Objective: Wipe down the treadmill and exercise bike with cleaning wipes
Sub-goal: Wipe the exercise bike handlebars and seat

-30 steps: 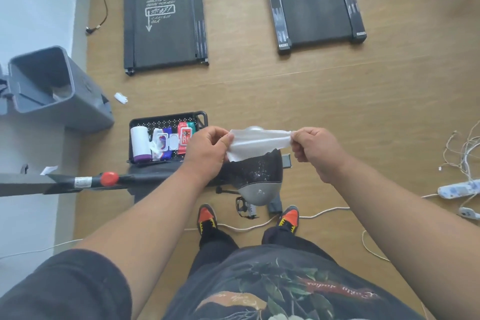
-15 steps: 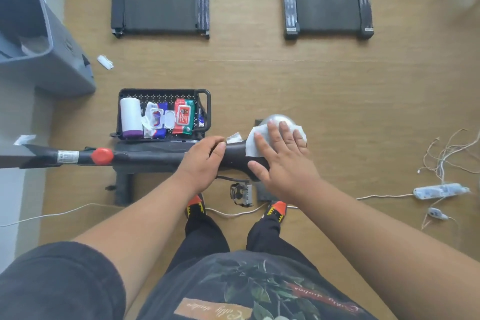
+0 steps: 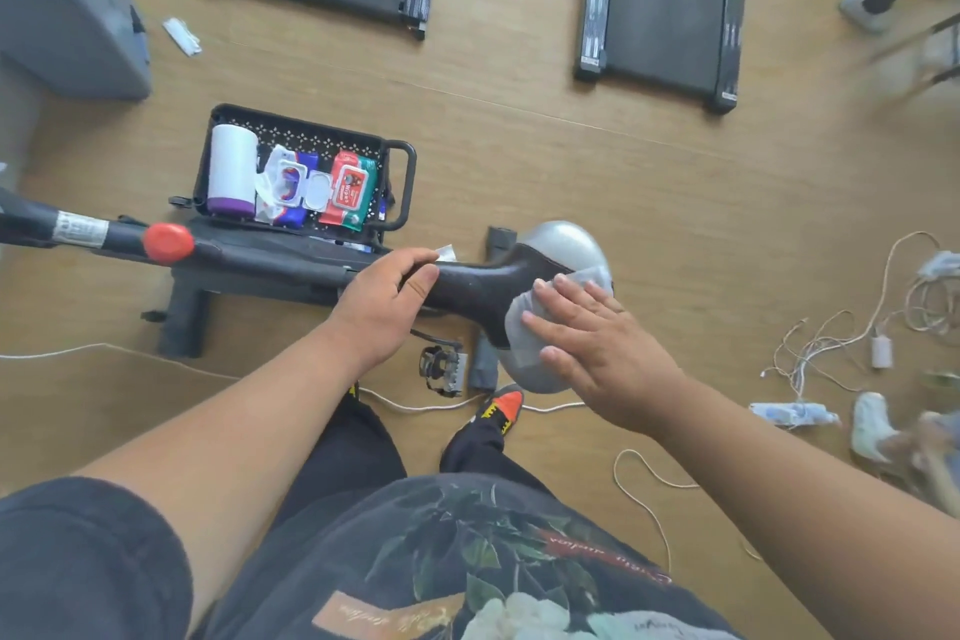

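Right hand [image 3: 597, 353] presses thin, seemingly damp wipe [image 3: 524, 327].

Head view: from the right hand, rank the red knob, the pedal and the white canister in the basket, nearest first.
From the right hand:
1. Pedal, on the floor just to its left.
2. White canister, at the left end of the basket, up and left.
3. Red knob, far left on the bar; close to the canister's range.

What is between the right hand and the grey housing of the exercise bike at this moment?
Only the wipe lies between them. The right hand presses it flat, fingers straight, onto the grey housing. Nothing else visible is in the way. The left hand grips the black frame beside it.
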